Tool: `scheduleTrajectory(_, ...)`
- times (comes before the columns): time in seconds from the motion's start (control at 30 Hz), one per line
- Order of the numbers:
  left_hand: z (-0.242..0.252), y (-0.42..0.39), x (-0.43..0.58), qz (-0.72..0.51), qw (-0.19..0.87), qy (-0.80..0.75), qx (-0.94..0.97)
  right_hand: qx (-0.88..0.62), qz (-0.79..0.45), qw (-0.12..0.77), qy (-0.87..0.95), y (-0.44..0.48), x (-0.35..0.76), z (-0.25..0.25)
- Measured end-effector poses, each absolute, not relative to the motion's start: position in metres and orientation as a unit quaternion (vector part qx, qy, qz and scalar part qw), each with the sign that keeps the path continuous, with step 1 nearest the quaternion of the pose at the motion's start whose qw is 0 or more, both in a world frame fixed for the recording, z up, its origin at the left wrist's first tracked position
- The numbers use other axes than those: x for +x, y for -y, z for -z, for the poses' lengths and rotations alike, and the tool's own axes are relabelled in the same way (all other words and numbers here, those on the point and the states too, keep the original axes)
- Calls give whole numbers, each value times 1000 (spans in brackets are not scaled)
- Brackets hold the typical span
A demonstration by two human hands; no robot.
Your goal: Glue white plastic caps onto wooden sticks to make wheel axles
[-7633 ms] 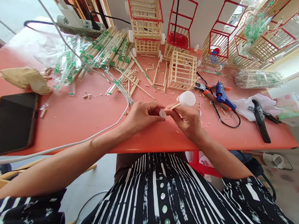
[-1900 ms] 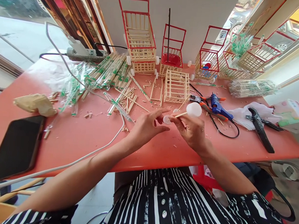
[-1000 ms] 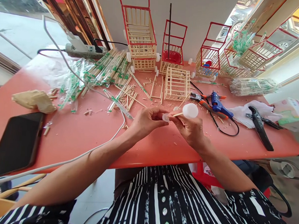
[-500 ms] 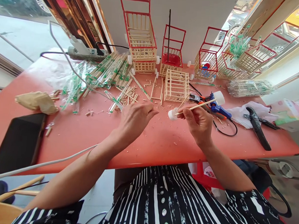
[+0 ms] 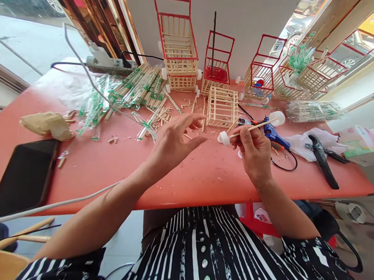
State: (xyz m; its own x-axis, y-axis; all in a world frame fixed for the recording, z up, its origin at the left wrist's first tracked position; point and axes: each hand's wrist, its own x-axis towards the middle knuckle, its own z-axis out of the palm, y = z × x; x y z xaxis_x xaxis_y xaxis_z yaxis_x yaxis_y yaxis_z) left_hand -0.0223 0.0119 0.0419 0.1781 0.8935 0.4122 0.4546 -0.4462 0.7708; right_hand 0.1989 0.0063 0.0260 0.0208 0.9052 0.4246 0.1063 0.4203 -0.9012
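Note:
My right hand [image 5: 253, 153] pinches a thin wooden stick [image 5: 261, 124] above the table. A white round cap [image 5: 224, 138] sits at the stick's left end and another white cap [image 5: 277, 118] at its right end. To the left, my left hand [image 5: 174, 141] is empty, with thumb and fingers apart, pointing toward the near cap but not touching it. Just beyond both hands stands a small crate-like frame [image 5: 222, 106] of wooden sticks. A blue glue gun [image 5: 275, 137] lies behind my right hand, partly hidden by it.
Stick-built carts with red handles [image 5: 179, 40] stand along the wall. Wrapped chopsticks [image 5: 142, 86] and cut pieces lie at the back left. A dark phone [image 5: 24, 176] rests on the left, black clamp [image 5: 324, 162] on the right. A pale cable [image 5: 91, 195] crosses the front left.
My left hand has opened from a closed shape, fingers spreading apart. My right hand has moved slightly right with the capped stick. The view has shifted a little.

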Motion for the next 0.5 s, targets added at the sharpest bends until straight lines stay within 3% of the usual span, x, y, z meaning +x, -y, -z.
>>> scheduleTrajectory(0.13,-31,-14,-17,-366,541,-363,664,-416,-230,541,694,6,193,-28)
scheduleTrajectory(0.2,-26,-15,-16,-339,630,-332,614,-417,-154,509,737,8,193,-27)
scheduleTrajectory(0.33,-23,-16,-14,-345,659,-350,570,-393,-32,462,794,6,196,-23)
scheduleTrajectory(0.5,-22,-17,-12,-344,646,-373,569,-368,7,443,817,2,196,-17)
